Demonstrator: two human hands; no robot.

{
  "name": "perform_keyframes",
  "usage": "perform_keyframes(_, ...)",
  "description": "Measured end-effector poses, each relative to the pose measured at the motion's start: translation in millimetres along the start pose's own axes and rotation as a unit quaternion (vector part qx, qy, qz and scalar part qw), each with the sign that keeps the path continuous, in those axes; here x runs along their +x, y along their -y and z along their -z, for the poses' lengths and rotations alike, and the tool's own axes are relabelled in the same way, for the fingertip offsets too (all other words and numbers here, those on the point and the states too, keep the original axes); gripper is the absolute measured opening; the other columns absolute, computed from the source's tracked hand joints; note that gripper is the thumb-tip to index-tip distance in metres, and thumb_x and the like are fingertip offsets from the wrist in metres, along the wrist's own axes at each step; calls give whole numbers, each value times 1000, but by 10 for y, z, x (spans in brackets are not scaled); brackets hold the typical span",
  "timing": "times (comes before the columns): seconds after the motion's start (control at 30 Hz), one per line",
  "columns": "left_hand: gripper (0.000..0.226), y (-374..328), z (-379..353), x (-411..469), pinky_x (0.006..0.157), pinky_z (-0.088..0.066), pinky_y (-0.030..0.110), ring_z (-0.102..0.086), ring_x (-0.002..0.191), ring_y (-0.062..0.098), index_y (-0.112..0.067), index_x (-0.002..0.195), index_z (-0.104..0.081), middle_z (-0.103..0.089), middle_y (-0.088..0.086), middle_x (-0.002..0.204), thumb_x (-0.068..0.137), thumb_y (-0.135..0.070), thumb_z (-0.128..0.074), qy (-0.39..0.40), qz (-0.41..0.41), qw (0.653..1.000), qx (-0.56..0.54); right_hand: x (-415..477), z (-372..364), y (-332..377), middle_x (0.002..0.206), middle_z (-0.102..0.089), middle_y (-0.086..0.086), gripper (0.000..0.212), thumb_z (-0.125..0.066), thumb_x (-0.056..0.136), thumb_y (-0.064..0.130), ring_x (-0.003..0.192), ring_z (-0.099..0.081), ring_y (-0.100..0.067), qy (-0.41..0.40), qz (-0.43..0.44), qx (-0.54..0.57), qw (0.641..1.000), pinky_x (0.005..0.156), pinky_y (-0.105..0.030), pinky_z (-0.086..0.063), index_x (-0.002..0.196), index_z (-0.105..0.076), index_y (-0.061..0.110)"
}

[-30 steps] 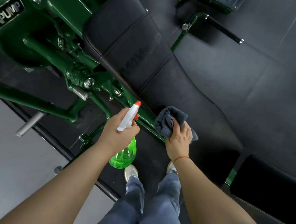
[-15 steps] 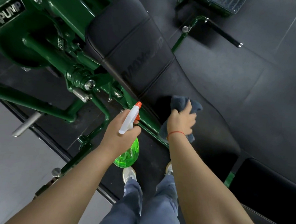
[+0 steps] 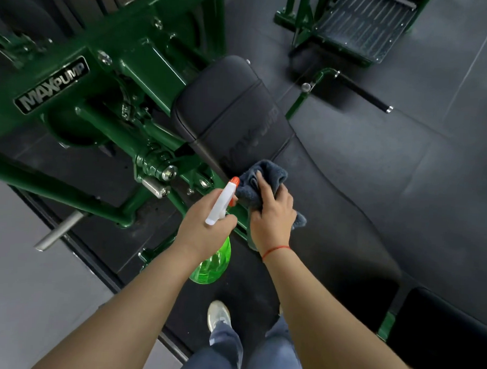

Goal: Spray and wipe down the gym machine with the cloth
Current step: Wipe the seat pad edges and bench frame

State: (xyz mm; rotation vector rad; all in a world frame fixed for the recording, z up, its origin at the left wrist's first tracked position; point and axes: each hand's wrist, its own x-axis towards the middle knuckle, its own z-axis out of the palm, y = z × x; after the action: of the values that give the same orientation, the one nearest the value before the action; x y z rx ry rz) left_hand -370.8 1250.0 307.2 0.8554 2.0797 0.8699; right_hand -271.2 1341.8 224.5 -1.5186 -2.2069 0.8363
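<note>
A green gym machine with a long black padded bench fills the view. My right hand presses a dark blue-grey cloth onto the left edge of the bench pad, near the seam below the upper pad. My left hand grips the neck of a green spray bottle with a white head and orange nozzle, just left of the cloth, its nozzle beside the cloth's edge.
Green frame tubes and a chrome pin lie left of the bench. A black handle bar and a footplate stand beyond. A second black pad sits at lower right. My feet stand on the dark rubber floor.
My right hand has slid the cloth up the bench pad toward the upper seam. The camera has tilted up, showing more of the frame. My left hand keeps the bottle beside it.
</note>
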Motion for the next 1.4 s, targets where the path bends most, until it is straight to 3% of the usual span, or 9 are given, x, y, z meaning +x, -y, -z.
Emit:
perform_keyframes(0.23,10,-78,282,47,63,-38,35,-47,67,22,-16,92,-59,-53,2,75,85,-10,-60,-11,-15,999,26,75,202,114,129,-45,0,59,-56,88,-4,126,-45,-25,-44,-124,278,952,112,-46,-36,141,-50,22)
perform_keyframes(0.43,21,-80,447,17,54,-30,32,-42,60,20,-20,70,-43,-48,-2,64,84,-13,-58,-46,-12,996,76,97,387,258,133,-43,-4,59,-57,90,-1,126,-46,-24,-99,-168,343,919,114,-49,-35,142,-48,25)
perform_keyframes(0.67,21,-71,517,38,55,-30,31,-37,56,18,-17,69,-41,-43,-1,61,82,-12,-57,-62,18,996,66,298,449,500,131,-42,1,60,-60,90,2,129,-43,-26,-114,-83,246,959,112,-38,-34,144,-47,23)
perform_keyframes(0.8,9,-126,575,116,59,-38,36,-45,62,21,-14,80,-51,-53,7,72,79,-12,-59,-81,25,995,52,374,214,722,131,-52,-14,59,-62,83,10,120,-48,-34,-91,68,126,986,103,-42,-39,139,-55,25)
perform_keyframes(0.9,18,-255,631,191,59,-36,35,-41,61,20,-19,75,-45,-44,-2,66,80,-10,-59,-115,32,992,30,450,5,768,127,-57,-9,62,-56,75,22,117,-50,-34,-51,165,2,985,92,-48,-46,137,-56,28)
perform_keyframes(1.07,25,-477,757,324,68,-44,33,-58,76,24,-31,102,-62,-62,-2,86,82,-16,-55,-158,59,985,-38,828,85,703,128,-58,-7,62,-42,76,26,120,-43,-28,-62,146,-11,987,96,-49,-41,136,-57,27)
perform_keyframes(1.17,52,-619,761,412,88,-51,33,-64,109,19,-49,121,-59,-68,-13,109,86,-11,-56,-174,68,976,-114,1216,215,610,131,-56,-10,63,-60,76,14,122,-45,-34,-64,143,1,988,97,-54,-39,138,-54,27)
perform_keyframes(1.27,79,-650,764,532,107,-46,47,-50,133,25,-59,145,-36,-52,-6,146,86,-11,-57,-160,58,980,-104,1560,336,545,139,-52,-12,67,-66,81,6,127,-44,-38,-61,117,8,991,100,-56,-38,143,-49,27)
perform_keyframes(1.4,89,-670,760,663,108,-46,53,-41,142,7,-62,149,-22,-13,-56,146,82,-16,-57,-120,45,988,-84,1710,400,510,148,-41,-8,64,-56,92,10,132,-38,-33,-47,38,25,998,106,-51,-32,149,-39,33)
